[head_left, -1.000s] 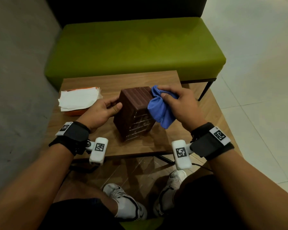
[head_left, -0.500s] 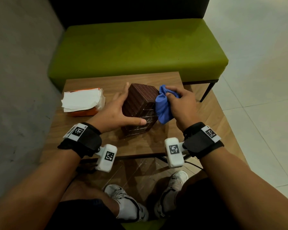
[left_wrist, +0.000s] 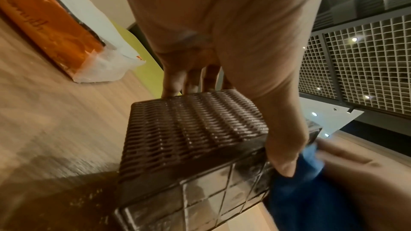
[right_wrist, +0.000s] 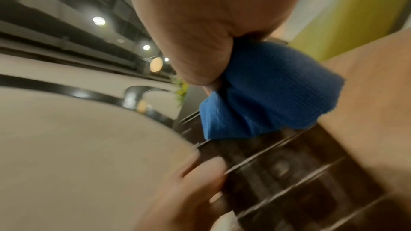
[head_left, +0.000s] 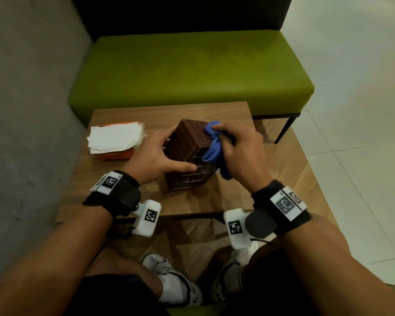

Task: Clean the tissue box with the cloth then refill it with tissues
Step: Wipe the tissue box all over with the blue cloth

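Cleaning step, in hand. At frame centre the left hand (head_left: 155,153) braces the brown tissue box (head_left: 187,156), which stands on end on the tabletop (head_left: 233,197); its grip is clamped on the box, thumb on the near face and fingers at the far edge. Just right, the right hand (head_left: 242,153) pinches the bunched blue cloth (head_left: 212,144) against the box's upper right corner. Farther off, at left, the loose tissues (head_left: 114,137) lie untouched on an orange pack. Judged next: wiping the remaining faces, then filling.

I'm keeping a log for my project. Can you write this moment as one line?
step: wiping | left hand: holds tissue box steady | right hand: rubs blue cloth on box | tissues: waiting on table
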`<control>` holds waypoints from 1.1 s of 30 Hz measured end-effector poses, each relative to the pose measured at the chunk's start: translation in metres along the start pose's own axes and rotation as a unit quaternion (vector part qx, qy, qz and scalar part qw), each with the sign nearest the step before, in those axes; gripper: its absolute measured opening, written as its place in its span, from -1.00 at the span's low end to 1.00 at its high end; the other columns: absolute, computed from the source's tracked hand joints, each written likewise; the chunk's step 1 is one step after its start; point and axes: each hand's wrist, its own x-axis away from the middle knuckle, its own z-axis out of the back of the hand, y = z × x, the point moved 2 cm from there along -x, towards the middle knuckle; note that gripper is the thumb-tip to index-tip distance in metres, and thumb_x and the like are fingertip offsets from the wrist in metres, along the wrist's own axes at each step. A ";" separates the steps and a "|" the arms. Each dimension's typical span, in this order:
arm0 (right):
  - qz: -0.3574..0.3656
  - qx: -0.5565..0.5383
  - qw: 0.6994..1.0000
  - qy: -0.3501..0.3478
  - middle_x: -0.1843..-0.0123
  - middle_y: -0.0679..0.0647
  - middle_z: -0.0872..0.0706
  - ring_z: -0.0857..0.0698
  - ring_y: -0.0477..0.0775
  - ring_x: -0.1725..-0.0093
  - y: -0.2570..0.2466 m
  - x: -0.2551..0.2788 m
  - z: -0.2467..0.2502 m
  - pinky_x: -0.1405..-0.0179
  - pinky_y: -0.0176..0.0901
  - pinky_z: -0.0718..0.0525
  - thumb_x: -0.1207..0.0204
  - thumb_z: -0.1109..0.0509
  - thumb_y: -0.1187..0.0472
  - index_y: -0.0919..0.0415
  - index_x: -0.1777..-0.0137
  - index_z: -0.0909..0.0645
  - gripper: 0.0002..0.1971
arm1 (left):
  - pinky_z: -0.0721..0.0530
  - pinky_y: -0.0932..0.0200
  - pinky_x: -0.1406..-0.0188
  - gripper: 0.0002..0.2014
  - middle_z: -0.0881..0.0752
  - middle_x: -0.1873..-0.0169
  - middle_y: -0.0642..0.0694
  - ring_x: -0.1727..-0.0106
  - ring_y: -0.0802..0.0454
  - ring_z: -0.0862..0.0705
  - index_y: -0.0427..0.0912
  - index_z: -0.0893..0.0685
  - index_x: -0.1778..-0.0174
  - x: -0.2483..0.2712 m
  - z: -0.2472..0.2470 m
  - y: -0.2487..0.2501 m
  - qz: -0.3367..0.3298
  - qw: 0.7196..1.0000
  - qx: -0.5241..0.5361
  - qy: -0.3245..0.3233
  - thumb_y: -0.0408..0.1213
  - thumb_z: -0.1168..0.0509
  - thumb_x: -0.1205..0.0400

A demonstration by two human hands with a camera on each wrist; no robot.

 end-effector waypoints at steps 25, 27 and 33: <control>-0.172 -0.188 0.967 0.002 -0.13 -0.12 -0.85 -0.82 -0.20 -0.14 0.028 0.004 0.007 -0.19 -0.19 -0.78 -0.73 -0.38 0.33 0.10 -0.25 -0.81 -0.76 | -0.53 0.11 -0.63 0.18 -0.50 -0.60 0.19 -0.63 0.20 -0.52 0.38 -0.23 -0.77 0.009 -0.005 -0.010 0.034 0.997 0.062 -0.016 -0.13 -0.80 -0.33; -0.171 -0.218 0.961 0.012 -0.15 -0.11 -0.84 -0.82 -0.20 -0.15 0.020 0.003 0.006 -0.16 -0.26 -0.76 -0.73 -0.38 0.36 0.13 -0.25 -0.81 -0.76 | -0.50 0.07 -0.66 0.25 -0.44 -0.70 0.15 -0.71 0.17 -0.44 0.39 -0.10 -0.85 0.008 -0.001 -0.006 0.019 0.999 0.041 -0.012 -0.21 -0.78 -0.40; -0.088 -0.153 0.981 0.076 -0.20 -0.11 -0.79 -0.74 -0.29 -0.22 0.004 0.009 0.001 -0.30 -0.26 -0.71 -0.72 -0.39 0.32 0.18 -0.29 -0.79 -0.77 | -0.64 -0.17 -0.62 0.26 -0.44 -0.72 0.26 -0.70 0.08 -0.51 0.35 -0.14 -0.84 0.003 0.006 -0.003 0.033 0.997 0.064 -0.033 0.00 -0.80 -0.32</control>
